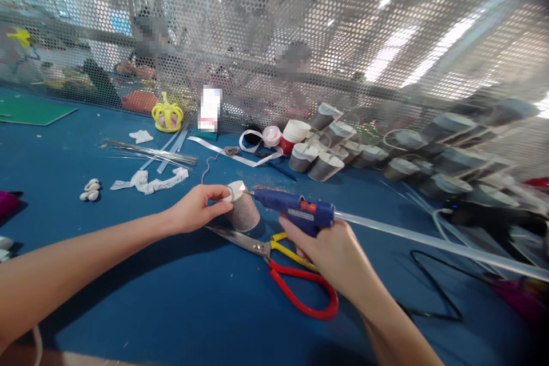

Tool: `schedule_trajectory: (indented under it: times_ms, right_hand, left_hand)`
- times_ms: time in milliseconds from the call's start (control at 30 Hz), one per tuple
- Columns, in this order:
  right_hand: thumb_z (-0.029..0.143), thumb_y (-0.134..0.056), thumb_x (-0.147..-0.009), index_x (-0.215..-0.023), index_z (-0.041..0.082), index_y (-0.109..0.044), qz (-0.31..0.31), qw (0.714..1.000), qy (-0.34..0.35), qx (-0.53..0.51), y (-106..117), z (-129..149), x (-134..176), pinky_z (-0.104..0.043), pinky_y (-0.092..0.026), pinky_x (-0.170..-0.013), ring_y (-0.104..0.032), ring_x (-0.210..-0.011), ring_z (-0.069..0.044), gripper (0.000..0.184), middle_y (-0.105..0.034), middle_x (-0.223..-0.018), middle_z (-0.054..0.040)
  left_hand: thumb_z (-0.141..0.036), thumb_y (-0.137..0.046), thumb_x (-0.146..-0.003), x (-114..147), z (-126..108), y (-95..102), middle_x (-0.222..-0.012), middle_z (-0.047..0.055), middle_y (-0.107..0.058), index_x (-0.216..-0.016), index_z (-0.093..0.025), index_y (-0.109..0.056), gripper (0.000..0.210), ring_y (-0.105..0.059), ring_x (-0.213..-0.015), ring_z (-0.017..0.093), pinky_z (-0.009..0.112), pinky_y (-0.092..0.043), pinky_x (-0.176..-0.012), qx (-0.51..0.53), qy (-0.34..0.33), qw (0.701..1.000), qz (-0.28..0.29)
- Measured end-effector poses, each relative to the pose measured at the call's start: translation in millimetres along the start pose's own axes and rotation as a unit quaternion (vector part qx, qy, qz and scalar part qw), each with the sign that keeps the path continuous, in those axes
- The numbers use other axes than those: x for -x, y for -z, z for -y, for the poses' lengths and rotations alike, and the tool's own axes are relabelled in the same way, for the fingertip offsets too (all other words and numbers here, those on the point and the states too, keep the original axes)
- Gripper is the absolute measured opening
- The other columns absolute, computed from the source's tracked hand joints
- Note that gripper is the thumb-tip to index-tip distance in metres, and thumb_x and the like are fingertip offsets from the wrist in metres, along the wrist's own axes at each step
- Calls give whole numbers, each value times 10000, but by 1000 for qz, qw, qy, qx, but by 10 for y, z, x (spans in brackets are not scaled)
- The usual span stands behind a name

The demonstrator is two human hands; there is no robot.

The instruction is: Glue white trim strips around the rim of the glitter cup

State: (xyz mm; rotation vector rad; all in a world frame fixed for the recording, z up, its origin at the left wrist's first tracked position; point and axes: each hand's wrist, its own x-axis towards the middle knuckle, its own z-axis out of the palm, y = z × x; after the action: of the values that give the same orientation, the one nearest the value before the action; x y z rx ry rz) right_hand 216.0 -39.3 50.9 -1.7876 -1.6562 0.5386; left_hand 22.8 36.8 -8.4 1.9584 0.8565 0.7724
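Note:
Between thumb and fingers, my left hand (201,206) pinches a grey cord (205,171) at the rim of a small grey cup-shaped piece (244,213) with a white top. Whether the fingertips also grip the rim is hard to see. My right hand (334,254) is wrapped round a blue hot glue gun (281,203). Its nozzle points left and meets or nearly meets the white top. A long clear glue stick (407,234) runs out of the gun's back to the right. Below lie large scissors (260,248) with one yellow and one red handle, partly behind my right hand.
Several grey cups (326,167) stand at the back right, by a white ribbon (253,161). Thin wires (150,150), white scraps (150,184) and a yellow crown-shaped piece (167,114) lie left. A perforated metal screen (240,40) closes the back; a black cable (433,291) lies right.

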Motion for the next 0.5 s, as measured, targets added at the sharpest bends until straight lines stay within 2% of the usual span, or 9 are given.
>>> schedule_trajectory:
  times_ms: [167,367,500]
  right_hand:
    - [291,-519,-637,-534,186,-543,2,1000,-21,-16,-25,-21,-1,-224,-404,-337,-484,-319,-124,150,-461,-334,33]
    - [324,-525,-638,-402,211,-428,-26,999,-36,-6,-63,-74,-46,-224,-385,-329,-435,-277,-109,279,-419,-276,37]
    - [363,-543,-641,-391,195,-412,-20,996,-83,-2,-84,-92,-54,-215,-372,-346,-418,-291,-93,329,-425,-288,31]
  left_hand:
    - [-264,-439,-740,4,-3,3,-606,-35,-413,-638,-136,-466,166,-373,-602,87,203,-330,-584,-4,0,1000,-2]
    - [-263,-440,-746,6,13,1,-622,-29,-433,-658,-137,-474,157,-391,-622,94,208,-343,-598,-12,-7,1000,4]
    - [-261,-446,-741,12,13,1,-630,-27,-449,-665,-136,-484,151,-401,-627,97,212,-349,-608,-12,-7,1000,7]
